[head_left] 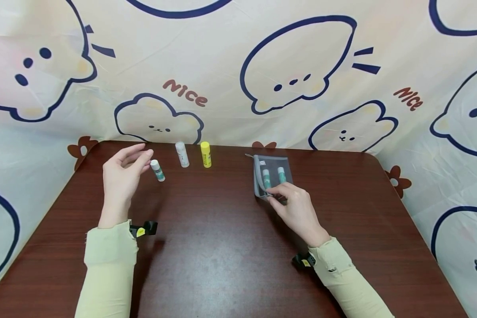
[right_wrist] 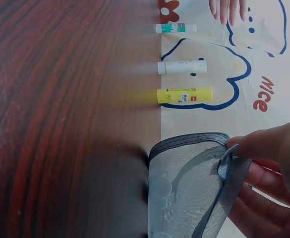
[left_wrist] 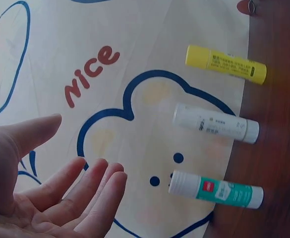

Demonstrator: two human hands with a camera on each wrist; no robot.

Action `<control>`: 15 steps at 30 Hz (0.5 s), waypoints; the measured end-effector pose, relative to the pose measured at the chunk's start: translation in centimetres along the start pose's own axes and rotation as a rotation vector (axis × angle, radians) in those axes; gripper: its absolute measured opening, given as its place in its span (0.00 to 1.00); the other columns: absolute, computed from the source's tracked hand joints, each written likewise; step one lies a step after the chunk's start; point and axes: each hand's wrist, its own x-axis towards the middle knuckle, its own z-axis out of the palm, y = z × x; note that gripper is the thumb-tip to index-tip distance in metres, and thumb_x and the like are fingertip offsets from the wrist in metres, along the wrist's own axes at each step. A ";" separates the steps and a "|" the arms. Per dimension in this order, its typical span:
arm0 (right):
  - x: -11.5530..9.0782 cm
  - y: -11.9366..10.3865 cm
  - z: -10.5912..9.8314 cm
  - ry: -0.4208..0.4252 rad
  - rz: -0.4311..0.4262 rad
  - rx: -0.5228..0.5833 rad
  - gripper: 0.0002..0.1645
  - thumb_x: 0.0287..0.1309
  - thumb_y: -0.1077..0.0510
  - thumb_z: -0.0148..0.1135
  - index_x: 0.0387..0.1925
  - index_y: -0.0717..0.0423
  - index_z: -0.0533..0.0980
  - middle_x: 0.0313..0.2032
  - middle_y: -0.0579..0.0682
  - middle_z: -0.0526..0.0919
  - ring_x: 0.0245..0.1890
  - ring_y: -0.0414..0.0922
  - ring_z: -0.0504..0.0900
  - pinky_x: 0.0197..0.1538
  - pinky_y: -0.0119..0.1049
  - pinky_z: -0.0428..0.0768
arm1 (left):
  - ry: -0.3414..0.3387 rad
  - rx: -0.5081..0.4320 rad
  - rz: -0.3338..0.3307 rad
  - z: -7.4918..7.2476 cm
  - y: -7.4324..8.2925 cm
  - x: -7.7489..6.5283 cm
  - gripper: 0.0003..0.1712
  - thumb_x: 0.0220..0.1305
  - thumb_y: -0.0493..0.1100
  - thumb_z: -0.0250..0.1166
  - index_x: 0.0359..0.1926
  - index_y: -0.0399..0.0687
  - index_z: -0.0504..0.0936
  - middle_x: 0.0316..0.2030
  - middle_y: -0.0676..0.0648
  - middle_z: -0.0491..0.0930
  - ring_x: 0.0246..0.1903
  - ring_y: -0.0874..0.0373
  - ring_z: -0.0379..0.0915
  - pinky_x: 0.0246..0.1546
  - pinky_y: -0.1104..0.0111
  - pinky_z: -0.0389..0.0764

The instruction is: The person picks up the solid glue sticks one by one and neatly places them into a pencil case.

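My right hand [head_left: 296, 211] pinches the near edge of a grey mesh zip pouch [head_left: 256, 176] between thumb and fingers. Two green-and-white glue sticks [head_left: 281, 173] show inside the pouch through the mesh. In the right wrist view, the dark-edged pouch [right_wrist: 184, 168] stands up from the table, its top corner held by the fingers. On the left, my left hand [head_left: 123, 179] hovers, fingers loosely bent and holding nothing. Just right of its fingertips a green-and-white glue stick [head_left: 157, 171] stands upright; the left wrist view has this glue stick [left_wrist: 224, 191] apart from the hand.
A white glue stick [head_left: 182, 154] and a yellow glue stick [head_left: 206, 154] stand upright near the back edge of the brown table [head_left: 206, 247]. Behind them hangs a cartoon-printed cloth [head_left: 222, 66], which also rises along both sides.
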 end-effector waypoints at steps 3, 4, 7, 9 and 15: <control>0.0 -0.1 0.0 -0.002 0.000 0.000 0.11 0.54 0.66 0.76 0.41 0.54 0.88 0.34 0.45 0.84 0.32 0.39 0.84 0.37 0.37 0.86 | 0.014 0.026 -0.001 -0.4 -0.3 0.2 0.28 0.61 0.52 0.75 0.61 0.48 0.83 0.47 0.50 0.83 0.39 0.62 0.83 0.43 0.78 0.80; 0.0 -0.1 0.0 -0.003 0.001 0.001 0.11 0.54 0.66 0.76 0.41 0.54 0.88 0.34 0.45 0.85 0.32 0.39 0.84 0.37 0.37 0.86 | 0.017 0.033 -0.003 -0.5 -0.4 0.2 0.28 0.61 0.52 0.75 0.61 0.49 0.83 0.47 0.51 0.84 0.39 0.62 0.83 0.43 0.78 0.80; 0.1 -0.1 0.0 -0.006 0.003 0.001 0.11 0.54 0.66 0.76 0.41 0.54 0.88 0.35 0.45 0.85 0.32 0.39 0.84 0.37 0.36 0.85 | 0.027 0.096 0.002 -0.8 -0.7 0.3 0.29 0.62 0.54 0.74 0.62 0.52 0.83 0.47 0.52 0.84 0.42 0.61 0.82 0.44 0.79 0.80; 0.1 -0.1 0.0 -0.007 0.005 0.002 0.11 0.54 0.66 0.76 0.41 0.54 0.88 0.35 0.45 0.85 0.33 0.39 0.84 0.37 0.36 0.85 | 0.035 0.125 0.003 -0.9 -0.9 0.4 0.29 0.62 0.55 0.74 0.63 0.53 0.82 0.47 0.52 0.84 0.43 0.60 0.82 0.44 0.79 0.79; 0.0 0.0 0.0 -0.011 0.010 0.003 0.11 0.54 0.66 0.76 0.41 0.55 0.88 0.35 0.45 0.85 0.33 0.38 0.84 0.37 0.36 0.85 | 0.045 0.189 -0.039 -1.3 -1.5 0.7 0.32 0.61 0.59 0.73 0.64 0.55 0.81 0.49 0.53 0.83 0.45 0.64 0.80 0.45 0.77 0.78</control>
